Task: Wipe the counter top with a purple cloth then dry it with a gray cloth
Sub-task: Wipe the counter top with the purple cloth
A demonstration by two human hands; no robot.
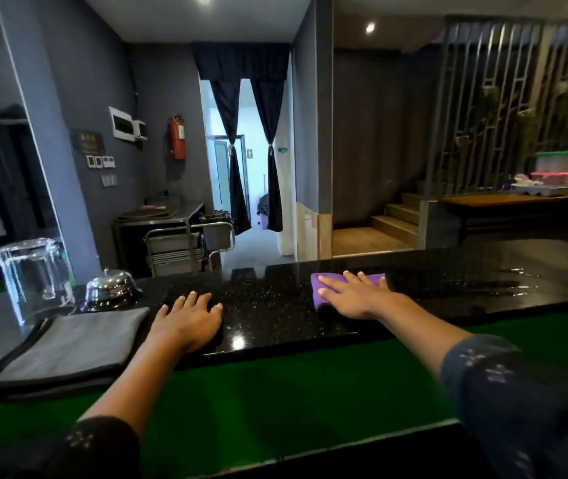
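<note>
A black speckled counter top [275, 305] runs across the view. My right hand [355, 295] lies flat on a folded purple cloth [317, 292], pressing it to the counter near its middle. Wet streaks [514, 281] glisten on the counter to the right of that hand. My left hand [189, 319] rests palm down on the bare counter, fingers spread, holding nothing. A folded gray cloth [75, 344] with dark edging lies at the counter's left end, just left of my left hand.
An upturned clear glass [33, 274] and a chrome service bell [111, 288] stand behind the gray cloth. A green surface [292, 392] lies below the counter's near edge. Beyond the counter are a steel trolley [185, 243], a curtained doorway and steps.
</note>
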